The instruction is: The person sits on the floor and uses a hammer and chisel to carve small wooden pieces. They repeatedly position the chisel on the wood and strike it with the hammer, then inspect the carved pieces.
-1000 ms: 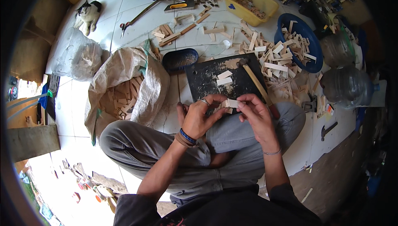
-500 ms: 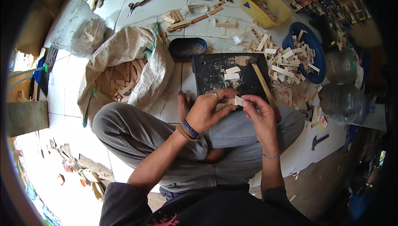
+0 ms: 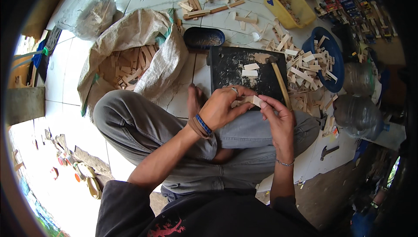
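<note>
A small pale wooden block [image 3: 257, 101] is held between my hands over my lap, in front of the black board. My left hand [image 3: 220, 110] grips it from the left with thumb and fingers, covering much of it. At its right end, my right hand [image 3: 278, 119] pinches it with thumb and fingertips. Two loose wooden pieces lie on the sawdust-strewn black board [image 3: 226, 71]: an upper piece [image 3: 251, 67] and a lower piece [image 3: 250, 73]. A hammer [image 3: 281, 84] with a wooden handle rests along the board's right side.
Left of the board stands an open woven sack [image 3: 174, 58] of wood offcuts. A dark blue oval tub [image 3: 203, 30] is behind it. To the right are piled blocks [image 3: 300, 75], a blue basin [image 3: 341, 65] and a yellow tub [image 3: 308, 18]. A smaller hammer [image 3: 329, 151] lies by my right knee.
The view has shifted, so the far items sit higher and the cat is almost out of the picture. Both hands keep hold of the block, whose end has tilted slightly.
</note>
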`<state>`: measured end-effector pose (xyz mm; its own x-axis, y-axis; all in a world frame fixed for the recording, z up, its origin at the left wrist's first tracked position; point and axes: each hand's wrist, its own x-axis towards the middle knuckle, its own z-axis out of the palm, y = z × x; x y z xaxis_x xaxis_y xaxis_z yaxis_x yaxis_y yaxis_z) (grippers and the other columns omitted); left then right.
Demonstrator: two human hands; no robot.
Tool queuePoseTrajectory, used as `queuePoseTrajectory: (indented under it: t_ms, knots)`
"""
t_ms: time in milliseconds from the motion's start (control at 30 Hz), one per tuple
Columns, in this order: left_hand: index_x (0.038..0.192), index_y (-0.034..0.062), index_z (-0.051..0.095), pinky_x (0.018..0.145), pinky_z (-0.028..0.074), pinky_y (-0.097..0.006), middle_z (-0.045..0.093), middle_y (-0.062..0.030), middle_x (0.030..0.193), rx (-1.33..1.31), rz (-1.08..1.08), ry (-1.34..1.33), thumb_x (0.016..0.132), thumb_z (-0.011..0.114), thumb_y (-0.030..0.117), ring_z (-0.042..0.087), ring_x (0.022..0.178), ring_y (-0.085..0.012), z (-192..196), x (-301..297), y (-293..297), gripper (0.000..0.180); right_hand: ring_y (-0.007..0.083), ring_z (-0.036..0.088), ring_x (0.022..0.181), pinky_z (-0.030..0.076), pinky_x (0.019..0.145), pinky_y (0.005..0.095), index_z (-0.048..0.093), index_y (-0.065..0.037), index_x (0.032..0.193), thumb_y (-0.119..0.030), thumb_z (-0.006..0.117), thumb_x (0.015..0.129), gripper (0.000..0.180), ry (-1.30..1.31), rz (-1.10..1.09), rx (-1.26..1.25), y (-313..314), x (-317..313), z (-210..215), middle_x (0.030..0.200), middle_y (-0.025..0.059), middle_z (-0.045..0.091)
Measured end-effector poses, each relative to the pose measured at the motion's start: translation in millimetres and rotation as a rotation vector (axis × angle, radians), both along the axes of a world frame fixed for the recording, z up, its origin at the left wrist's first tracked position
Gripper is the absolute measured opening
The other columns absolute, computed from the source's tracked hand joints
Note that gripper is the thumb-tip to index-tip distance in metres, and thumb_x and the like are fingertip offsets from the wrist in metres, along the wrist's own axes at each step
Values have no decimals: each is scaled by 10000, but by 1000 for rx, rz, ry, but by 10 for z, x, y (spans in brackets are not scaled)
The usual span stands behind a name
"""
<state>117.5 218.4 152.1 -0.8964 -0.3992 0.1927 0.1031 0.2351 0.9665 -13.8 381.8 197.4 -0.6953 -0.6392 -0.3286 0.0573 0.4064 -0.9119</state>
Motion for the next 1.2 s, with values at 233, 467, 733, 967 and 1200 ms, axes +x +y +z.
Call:
queuePoseTrajectory:
  t_ms: [233, 467, 733, 967, 1200]
  knots:
    - [1223, 0, 703, 911, 585, -320, 747, -109, 1127, 222, -10, -27, 881, 846, 201, 724, 1037, -172, -13, 10, 15, 421, 42, 571, 796, 460, 712, 193, 743, 1, 1226, -104, 707, 1000, 252, -14, 5, 1, -22, 1, 46, 931, 7, 711]
    - [1135, -19, 747, 902, 578, -301, 766, -97, 1067, 299, 53, -40, 875, 840, 143, 725, 1000, -150, -80, -7, 52, 321, 39, 572, 798, 466, 708, 202, 745, 6, 1210, -91, 705, 998, 237, -24, 2, -4, -39, 54, 40, 947, 12, 714]
    - [1088, -20, 765, 862, 575, -282, 778, -94, 1037, 352, 65, -1, 854, 855, 122, 722, 971, -129, -122, -1, 67, 289, 44, 561, 765, 453, 684, 205, 741, 27, 1186, -102, 709, 999, 230, -25, 3, 10, -64, 67, 58, 911, 15, 703]
    - [1077, -18, 770, 861, 570, -278, 786, -100, 1034, 326, 57, -36, 849, 860, 130, 725, 974, -130, -111, 13, 43, 287, 37, 527, 729, 424, 649, 192, 756, 31, 1143, -131, 731, 991, 224, -74, 10, -15, -79, 67, 34, 843, -9, 668]
    - [1113, -27, 762, 895, 561, -283, 780, -96, 1052, 298, 35, -49, 851, 862, 132, 715, 988, -131, -134, 21, 33, 322, 45, 536, 715, 420, 647, 199, 748, 36, 1109, -136, 733, 988, 211, -122, 1, -28, -70, 64, -7, 819, -8, 665]
